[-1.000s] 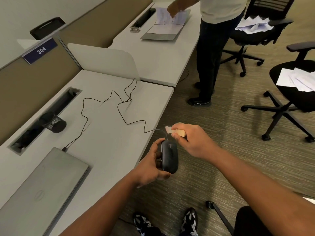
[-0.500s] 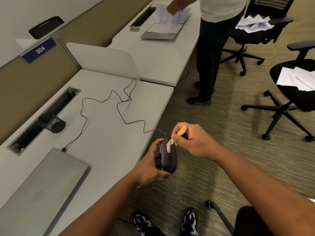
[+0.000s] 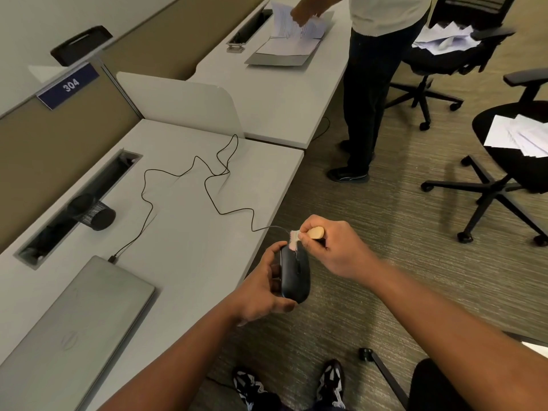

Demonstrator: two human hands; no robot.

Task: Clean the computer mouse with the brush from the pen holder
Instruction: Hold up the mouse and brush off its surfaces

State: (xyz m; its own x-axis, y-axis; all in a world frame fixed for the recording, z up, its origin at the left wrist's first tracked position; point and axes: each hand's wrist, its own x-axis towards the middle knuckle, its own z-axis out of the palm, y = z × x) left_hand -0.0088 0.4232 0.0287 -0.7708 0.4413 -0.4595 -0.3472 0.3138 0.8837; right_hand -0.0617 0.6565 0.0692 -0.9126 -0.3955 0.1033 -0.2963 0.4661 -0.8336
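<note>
My left hand [image 3: 261, 287] grips a black wired computer mouse [image 3: 295, 272] in the air just past the desk's front edge, buttons facing up. My right hand [image 3: 332, 247] pinches a small brush [image 3: 308, 234] with a pale wooden handle. Its light bristles touch the front tip of the mouse, where the cable leaves it. The thin black cable [image 3: 207, 185] snakes back across the white desk [image 3: 184, 232]. A black mesh pen holder [image 3: 93, 215] lies on its side by the cable slot at the left.
A closed grey laptop [image 3: 74, 327] lies at the near left of the desk. Another person [image 3: 376, 72] stands at the far desk handling papers. Two black office chairs [image 3: 510, 161] with paper sheets stand on the carpet to the right. My feet are below.
The brush has swung from mid-mouse to its front tip, handle now pointing right. The left hand keeps the mouse nearly still. The person behind has lifted papers.
</note>
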